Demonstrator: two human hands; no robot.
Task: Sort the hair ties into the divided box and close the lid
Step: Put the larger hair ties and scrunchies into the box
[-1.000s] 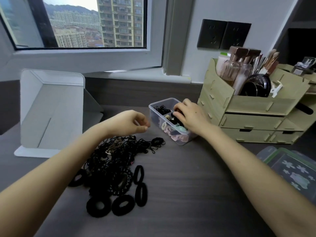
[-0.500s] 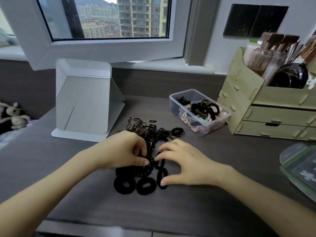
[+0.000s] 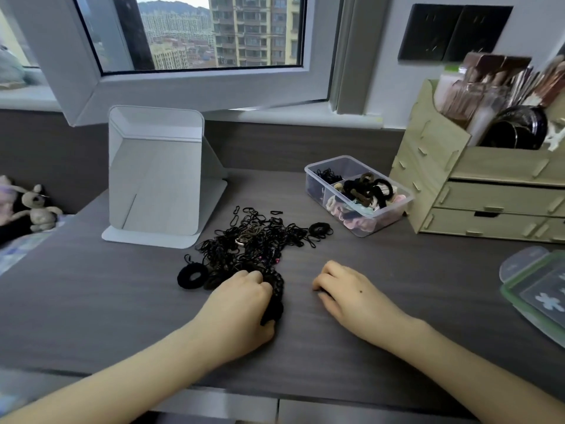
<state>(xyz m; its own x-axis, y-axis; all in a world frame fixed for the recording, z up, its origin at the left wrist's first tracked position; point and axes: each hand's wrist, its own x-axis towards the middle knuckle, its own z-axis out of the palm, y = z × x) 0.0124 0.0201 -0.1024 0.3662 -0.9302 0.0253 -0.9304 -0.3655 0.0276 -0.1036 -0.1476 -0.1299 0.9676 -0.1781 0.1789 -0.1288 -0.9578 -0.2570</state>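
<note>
Step in hand: gathering, with sorting well under way but far from done.
Left hand: the left hand [image 3: 241, 304] lies over the near end of the heap, fingers curled round a clump of thick black fabric hair ties [image 3: 275, 304].
Right hand: the right hand [image 3: 348, 298] rests on the dark grey wood-grain desk [image 3: 428, 270] just right of that clump, fingers tucked under. I cannot tell whether they pinch a tie.
Ties left: the heap of thin black elastic hair ties [image 3: 253, 237] sprawls mid-desk, and one black fabric ring [image 3: 192, 276] lies loose at its left.
Box: the clear plastic divided box [image 3: 328, 160] stands open beyond and to the right. Its far-left compartment holds a few thin black ties, and its near one is piled with thick black, brown and pastel ones.
Lid: the green-rimmed clear lid [image 3: 541, 295] lies at the desk's right edge, well apart from the box.
Next move, as I judge it: lift the gripped clump free of the thin elastics tangled round it, then carry it forward and right to the compartment of thick ties, which is already heaped, so it needs pressing down.
Room: bare desk lies between heap and box.
Edges: the pale wooden drawer organiser [image 3: 477, 191] touches or nearly touches the box's right end, and a white folding stand [image 3: 156, 175] sits near the heap's far left. The desk's front edge runs close under both forearms.
</note>
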